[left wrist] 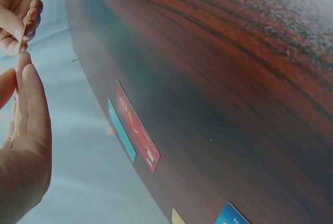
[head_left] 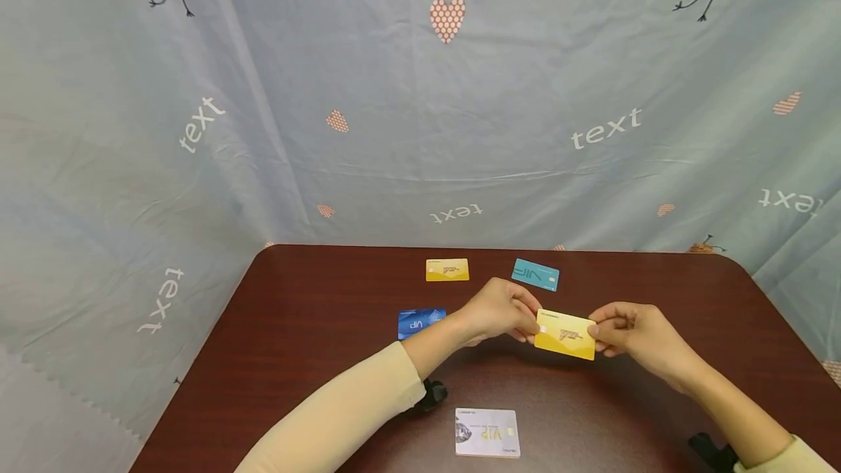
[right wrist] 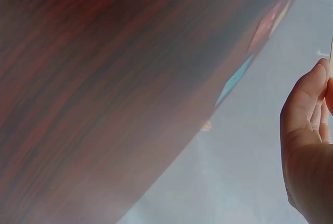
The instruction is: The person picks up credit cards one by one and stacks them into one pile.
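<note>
Both hands hold a yellow card up over the table, with its printed face toward the head camera. My left hand pinches its left edge between thumb and fingers. At the opposite edge, my right hand grips it the same way. The left wrist view shows the card edge-on, as a thin line. On the table behind lie another yellow card and a teal VIP card. A blue VIP card is partly covered by my left forearm. A red card shows in the left wrist view; the left hand hides it from the head camera.
Nearest the body, a white VIP card lies on the dark brown wooden table, possibly a small stack. Behind the table's far edge hangs a pale blue patterned cloth. A black strap or mount sits under the left sleeve.
</note>
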A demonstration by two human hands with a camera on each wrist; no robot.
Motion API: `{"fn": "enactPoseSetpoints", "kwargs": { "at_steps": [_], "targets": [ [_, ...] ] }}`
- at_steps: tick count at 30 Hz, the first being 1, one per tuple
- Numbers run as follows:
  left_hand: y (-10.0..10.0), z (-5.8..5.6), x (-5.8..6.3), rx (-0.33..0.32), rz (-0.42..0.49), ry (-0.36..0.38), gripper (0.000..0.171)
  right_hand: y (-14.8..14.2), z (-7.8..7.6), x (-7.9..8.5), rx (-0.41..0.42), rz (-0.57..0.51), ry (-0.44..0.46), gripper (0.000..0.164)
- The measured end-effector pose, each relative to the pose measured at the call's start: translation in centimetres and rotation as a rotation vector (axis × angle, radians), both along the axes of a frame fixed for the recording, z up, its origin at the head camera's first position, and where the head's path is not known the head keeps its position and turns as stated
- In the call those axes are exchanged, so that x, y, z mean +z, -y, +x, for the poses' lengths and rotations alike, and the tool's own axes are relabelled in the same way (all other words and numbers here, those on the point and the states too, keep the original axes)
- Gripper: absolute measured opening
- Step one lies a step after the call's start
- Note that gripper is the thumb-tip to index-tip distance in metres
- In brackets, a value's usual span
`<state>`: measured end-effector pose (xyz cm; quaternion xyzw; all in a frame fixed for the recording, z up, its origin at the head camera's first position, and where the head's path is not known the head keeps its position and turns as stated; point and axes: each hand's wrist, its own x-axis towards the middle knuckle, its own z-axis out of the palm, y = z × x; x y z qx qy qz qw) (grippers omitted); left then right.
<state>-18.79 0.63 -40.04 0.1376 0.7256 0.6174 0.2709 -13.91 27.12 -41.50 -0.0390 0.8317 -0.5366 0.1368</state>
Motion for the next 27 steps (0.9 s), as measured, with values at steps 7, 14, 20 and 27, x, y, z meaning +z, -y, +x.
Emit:
{"fn": "enactPoseSetpoints", "kwargs": {
  "at_steps": [7,14,20,27],
  "targets": [
    [1.2,0.3,0.3,-0.003,0.005,0.014,0.016,0.8,-0.1,0.4,-0.012,-0.025,-0.010,0.035],
    [2.7,0.6,0.6,0.017,0.025,0.008,0.017,1.9,0.0,0.5,0.005,-0.054,-0.018,0.034],
    [3.9,0.9,0.8,0.011,0.010,0.011,0.017,2.9,0.0,0.6,0.019,-0.089,-0.009,0.034],
    [5.0,1.2,1.1,0.029,-0.017,0.011,0.017,4.1,0.0,0.8,0.032,-0.104,-0.006,0.031]
  ]
}}
